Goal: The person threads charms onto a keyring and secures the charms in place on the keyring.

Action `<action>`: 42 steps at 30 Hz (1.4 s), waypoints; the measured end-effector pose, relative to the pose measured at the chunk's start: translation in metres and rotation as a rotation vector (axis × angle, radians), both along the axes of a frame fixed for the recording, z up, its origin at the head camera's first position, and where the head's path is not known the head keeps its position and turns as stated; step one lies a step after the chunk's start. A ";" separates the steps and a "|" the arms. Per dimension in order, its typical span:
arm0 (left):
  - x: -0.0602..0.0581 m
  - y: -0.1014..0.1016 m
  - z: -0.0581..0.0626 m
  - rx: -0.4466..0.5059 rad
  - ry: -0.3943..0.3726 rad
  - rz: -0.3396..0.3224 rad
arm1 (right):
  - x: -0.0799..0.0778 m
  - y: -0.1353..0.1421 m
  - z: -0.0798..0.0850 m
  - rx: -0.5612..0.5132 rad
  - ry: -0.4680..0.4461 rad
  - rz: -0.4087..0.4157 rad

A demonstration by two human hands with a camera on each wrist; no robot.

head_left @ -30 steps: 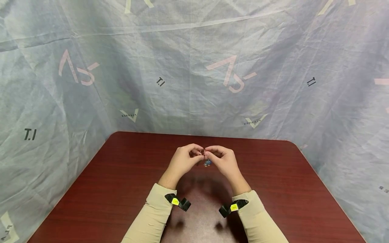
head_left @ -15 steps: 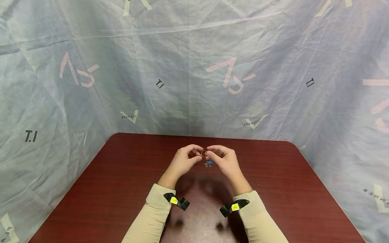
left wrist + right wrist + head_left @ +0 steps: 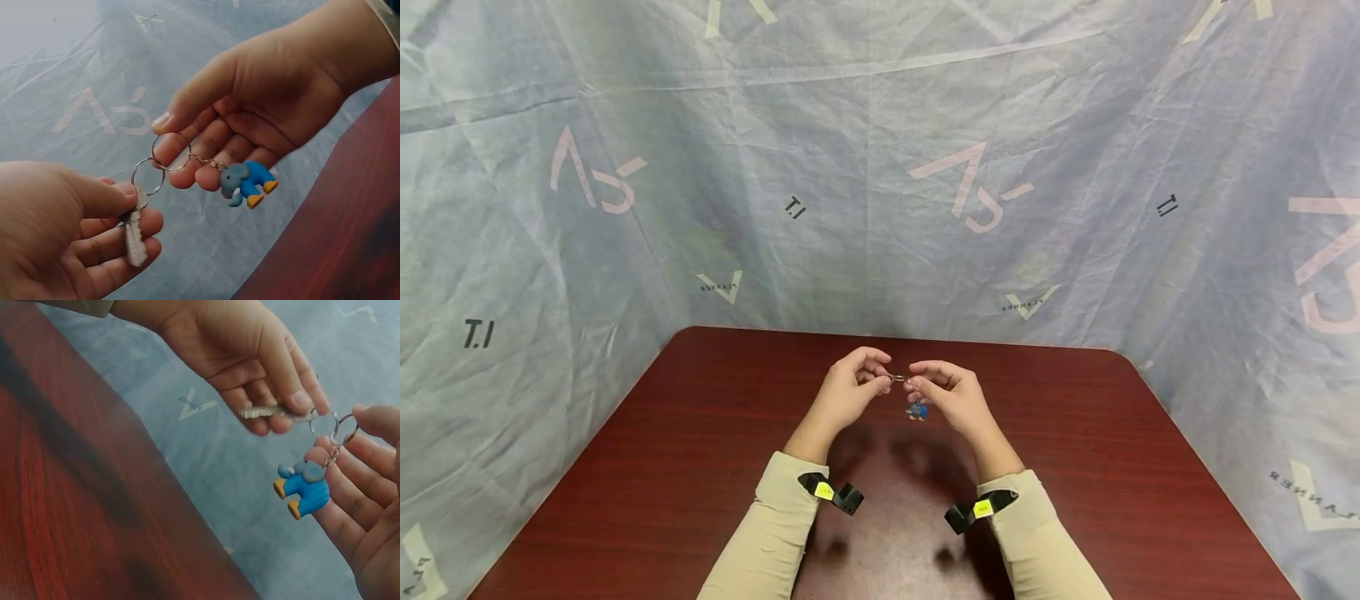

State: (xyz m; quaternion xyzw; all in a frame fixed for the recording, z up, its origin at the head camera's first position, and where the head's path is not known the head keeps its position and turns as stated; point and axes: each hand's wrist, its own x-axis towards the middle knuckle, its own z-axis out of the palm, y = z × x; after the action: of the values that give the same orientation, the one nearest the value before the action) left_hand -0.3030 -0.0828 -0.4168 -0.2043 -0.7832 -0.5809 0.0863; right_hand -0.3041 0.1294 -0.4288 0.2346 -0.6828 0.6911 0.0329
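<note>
In the head view my left hand (image 3: 847, 392) and right hand (image 3: 951, 396) face each other above the table, with two key rings between them. My left thumb and fingers pinch a silver key (image 3: 135, 234) at its head, where a small metal ring (image 3: 149, 176) passes through it. My right thumb and fingers pinch a second ring (image 3: 172, 151), which appears linked to the first. From that second ring a short chain (image 3: 206, 161) runs to a blue and grey elephant charm (image 3: 306, 487) with yellow feet, dangling below my right fingers.
A dark red wooden table (image 3: 700, 467) lies under both hands. Grey printed cloth (image 3: 865, 208) hangs behind it and along both sides. Each wrist wears a black strap with a camera (image 3: 848, 498).
My left hand has shifted slightly left and up, widening the gap between the hands. The rings now stretch sideways between them, and the elephant charm hangs a little lower. My right hand barely moves.
</note>
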 end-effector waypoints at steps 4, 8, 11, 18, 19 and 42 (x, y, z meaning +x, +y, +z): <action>0.000 0.000 0.001 0.054 0.017 -0.004 | -0.002 0.000 -0.005 -0.050 -0.069 0.049; 0.000 0.001 0.002 0.116 0.015 -0.013 | -0.004 -0.001 -0.011 -0.116 -0.130 0.106; 0.000 0.001 0.004 0.141 0.004 -0.012 | -0.004 -0.002 -0.015 -0.184 -0.185 0.150; 0.000 0.002 0.008 0.135 0.010 -0.002 | -0.004 -0.005 -0.027 -0.278 -0.270 0.227; 0.000 0.003 0.009 0.133 0.013 -0.001 | -0.004 -0.005 -0.028 -0.280 -0.273 0.234; -0.002 -0.010 0.028 0.054 0.026 0.059 | -0.007 -0.011 -0.047 -0.318 -0.262 0.305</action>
State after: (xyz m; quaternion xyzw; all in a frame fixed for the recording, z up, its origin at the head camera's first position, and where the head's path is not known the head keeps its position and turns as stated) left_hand -0.3052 -0.0933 -0.3892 -0.1863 -0.7715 -0.5966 0.1188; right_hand -0.3110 0.1185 -0.4759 0.2352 -0.5208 0.8113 -0.1238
